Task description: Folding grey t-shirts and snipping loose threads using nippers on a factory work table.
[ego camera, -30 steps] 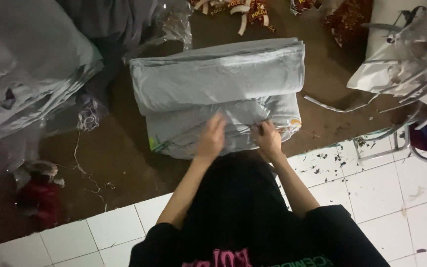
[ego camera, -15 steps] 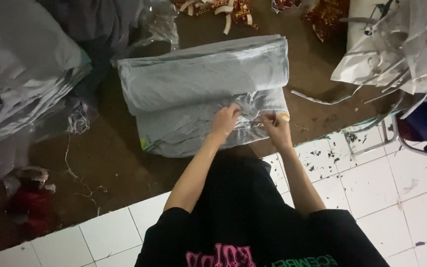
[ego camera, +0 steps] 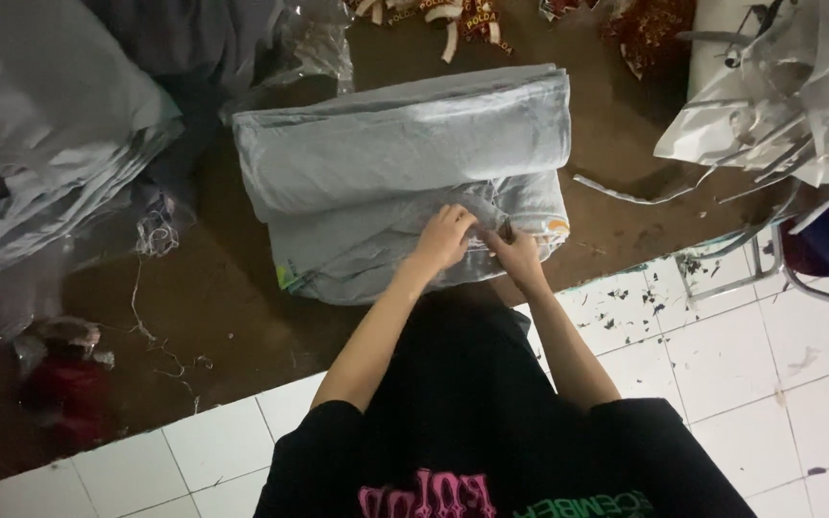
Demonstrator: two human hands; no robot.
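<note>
The folded stack of grey cloth [ego camera: 405, 173] lies on the brown floor [ego camera: 223, 317], just beyond the edge of the white tiles [ego camera: 769, 364], with its upper layers rolled or doubled back toward the far side. Both hands meet at its near edge, a little right of the middle. The left hand [ego camera: 445, 238] is curled, fingers bent down onto the cloth and seemingly gathering a small fold. The right hand [ego camera: 513, 247] sits touching it, fingertips pinched on the same bit of fabric; whether a thread or a tag is between them cannot be told.

To do this well, the pinch probably wants to stay close to the edge, with one hand pinning the layers flat while the other works the small piece, so the stack does not slide or unroll. Pulling straight toward the body would likely drag the lower layers off square.

To the left, a larger heap of grey fabric [ego camera: 40, 144] spills over, well apart. Loose threads [ego camera: 151, 288] trail on the floor near it, and a red, blurred object [ego camera: 59, 384] lies at the near left. Far off are coloured scraps [ego camera: 453, 19]; at the right, crumpled clear plastic sheeting [ego camera: 779, 105].
</note>
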